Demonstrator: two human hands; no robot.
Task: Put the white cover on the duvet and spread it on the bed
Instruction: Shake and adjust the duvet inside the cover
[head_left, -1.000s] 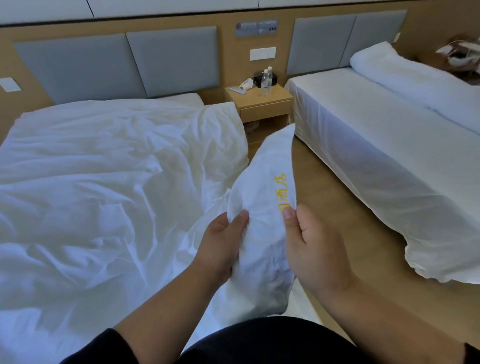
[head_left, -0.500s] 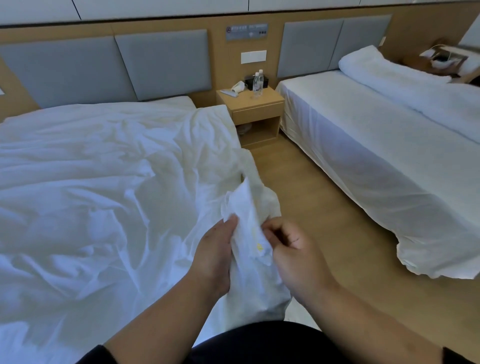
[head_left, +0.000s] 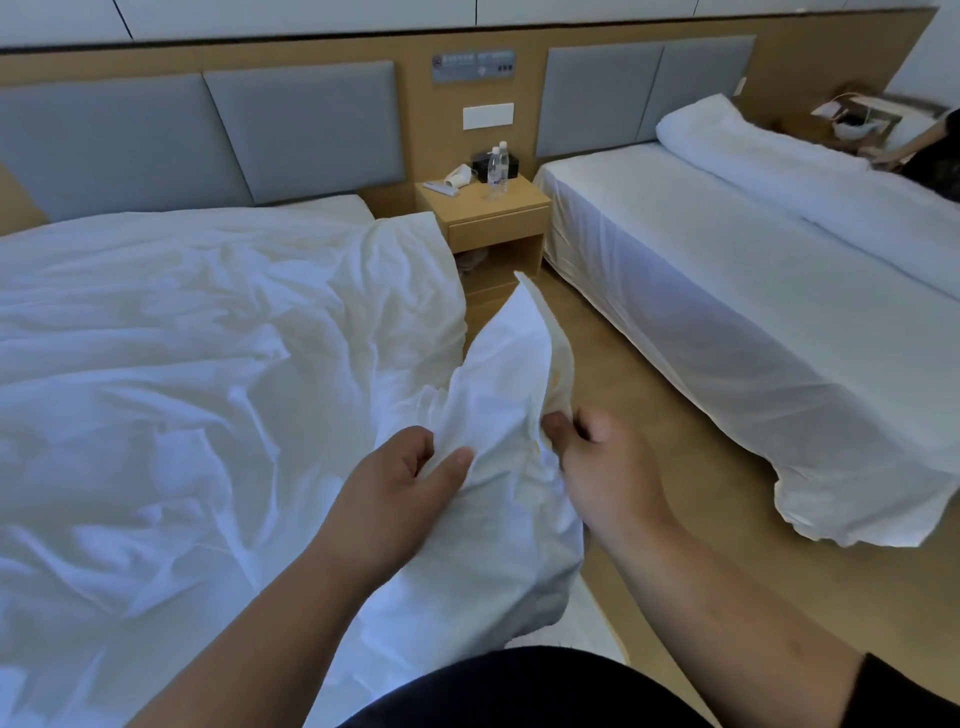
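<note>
Left hand (head_left: 400, 483) pinched fold of white cover (head_left: 498, 374), thumb on top. Right hand (head_left: 597, 462) gripped same raised corner, fingers curled into cloth. Corner peaked toward 12 o'clock over floor gap; rest of cover lay rumpled across bed (head_left: 322, 205) at 9 to 10 o'clock. Duvet not distinguishable inside cover. Nightstand (head_left: 493, 218) at 12 o'clock carried two bottles (head_left: 497, 166) and black box (head_left: 511, 165); lower cubby contents unclear. Second bed (head_left: 727, 291) at 2 o'clock.

The wall sign (head_left: 474, 65) bears print too small to read
</note>
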